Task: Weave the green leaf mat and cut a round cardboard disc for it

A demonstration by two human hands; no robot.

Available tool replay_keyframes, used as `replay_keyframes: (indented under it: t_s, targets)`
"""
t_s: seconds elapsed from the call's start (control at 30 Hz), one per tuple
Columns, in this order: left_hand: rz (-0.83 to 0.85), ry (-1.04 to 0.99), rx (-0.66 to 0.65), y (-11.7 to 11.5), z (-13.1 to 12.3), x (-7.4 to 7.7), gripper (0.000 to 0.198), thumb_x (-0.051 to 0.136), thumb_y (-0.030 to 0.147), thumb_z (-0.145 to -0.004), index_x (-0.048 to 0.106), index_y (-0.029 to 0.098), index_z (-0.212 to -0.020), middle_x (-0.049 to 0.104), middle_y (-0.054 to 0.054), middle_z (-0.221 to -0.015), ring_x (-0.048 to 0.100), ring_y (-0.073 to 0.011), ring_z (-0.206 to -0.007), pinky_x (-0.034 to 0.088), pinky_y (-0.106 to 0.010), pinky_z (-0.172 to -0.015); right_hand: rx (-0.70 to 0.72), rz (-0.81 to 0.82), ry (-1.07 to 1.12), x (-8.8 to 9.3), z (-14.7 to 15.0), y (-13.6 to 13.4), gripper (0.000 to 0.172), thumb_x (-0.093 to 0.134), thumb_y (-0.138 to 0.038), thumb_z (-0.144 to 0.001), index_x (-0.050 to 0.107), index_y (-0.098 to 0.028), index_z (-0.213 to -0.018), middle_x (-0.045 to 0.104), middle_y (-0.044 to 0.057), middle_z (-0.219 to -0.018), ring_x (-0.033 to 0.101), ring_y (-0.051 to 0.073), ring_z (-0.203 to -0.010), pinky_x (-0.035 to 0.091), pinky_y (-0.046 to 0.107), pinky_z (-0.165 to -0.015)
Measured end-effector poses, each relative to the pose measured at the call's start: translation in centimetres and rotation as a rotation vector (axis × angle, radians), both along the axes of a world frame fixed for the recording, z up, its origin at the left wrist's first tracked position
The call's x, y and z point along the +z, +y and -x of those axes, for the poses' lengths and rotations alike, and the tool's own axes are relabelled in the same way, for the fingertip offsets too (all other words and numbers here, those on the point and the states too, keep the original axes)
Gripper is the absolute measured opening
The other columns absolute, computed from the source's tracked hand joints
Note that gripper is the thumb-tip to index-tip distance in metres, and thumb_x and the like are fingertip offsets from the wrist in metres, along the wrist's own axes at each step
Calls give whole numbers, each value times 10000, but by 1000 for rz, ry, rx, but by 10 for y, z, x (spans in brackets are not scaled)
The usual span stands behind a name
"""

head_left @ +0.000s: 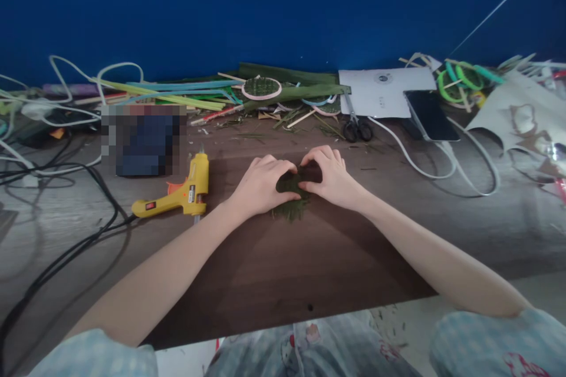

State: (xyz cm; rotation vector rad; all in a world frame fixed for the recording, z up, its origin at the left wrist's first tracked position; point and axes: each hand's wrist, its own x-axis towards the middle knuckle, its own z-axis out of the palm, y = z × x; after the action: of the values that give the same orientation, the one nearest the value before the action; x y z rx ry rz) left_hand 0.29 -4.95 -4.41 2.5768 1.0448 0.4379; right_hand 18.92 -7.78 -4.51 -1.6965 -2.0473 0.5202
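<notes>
A small dark green woven leaf piece (pixel 292 195) lies on the brown table (pixel 274 271), its frayed strip ends pointing toward me. My left hand (pixel 260 184) is closed over its left side, thumb pressing on top. My right hand (pixel 331 178) pinches its upper right edge with curled fingers. Both hands meet over the piece at the middle of the table.
A yellow glue gun (pixel 179 195) lies left of my hands, its black cord trailing left. Scissors (pixel 357 127), green leaf strips (pixel 287 91), a round woven disc (pixel 262 88), a phone (pixel 431 115) on a white pad, white cables (pixel 424 165) and green rings (pixel 460 79) line the back.
</notes>
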Motion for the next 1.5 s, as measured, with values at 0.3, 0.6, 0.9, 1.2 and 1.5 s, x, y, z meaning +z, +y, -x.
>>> replay_keyframes:
  t_s: [0.3,0.6,0.9,1.2,1.5]
  targets:
    - [18,-9,4,0,0,1,411,697,426,-699,571,199,-1018,663,-44,-984,541,-230,-952,378,-372,-868,44,-86,138,-3,-1,-5,255,655,-210,-686,498,-228,-885,594,47,-926,497,250,-927,383,417,-817]
    - [31,-1,3,-1,0,1,433,694,418,-705,553,195,-1049,653,-42,-1005,528,-225,-965,368,-367,-872,46,-108,203,-4,-2,-5,238,653,-194,-696,510,-230,-883,609,34,-908,540,223,-899,396,413,-824]
    - [72,5,16,-1,-1,4,430,703,394,-698,538,203,-1046,640,-35,-1005,520,-222,-978,358,-364,-877,-28,-111,388,-10,0,-3,127,591,-173,-753,538,-229,-854,643,13,-852,609,192,-867,446,363,-790]
    - [132,-39,25,-1,-1,6,472,706,372,-689,508,216,-1088,636,-35,-1068,520,-226,-995,343,-376,-892,-54,-177,274,-5,4,-5,153,546,-94,-723,556,-227,-797,642,13,-794,596,193,-823,444,365,-776]
    - [110,-19,13,-1,-1,6,440,700,380,-699,516,207,-1059,636,-34,-1058,514,-222,-990,339,-360,-882,-40,-199,211,-3,4,-6,119,552,-106,-734,557,-224,-728,630,14,-764,563,198,-812,427,363,-773]
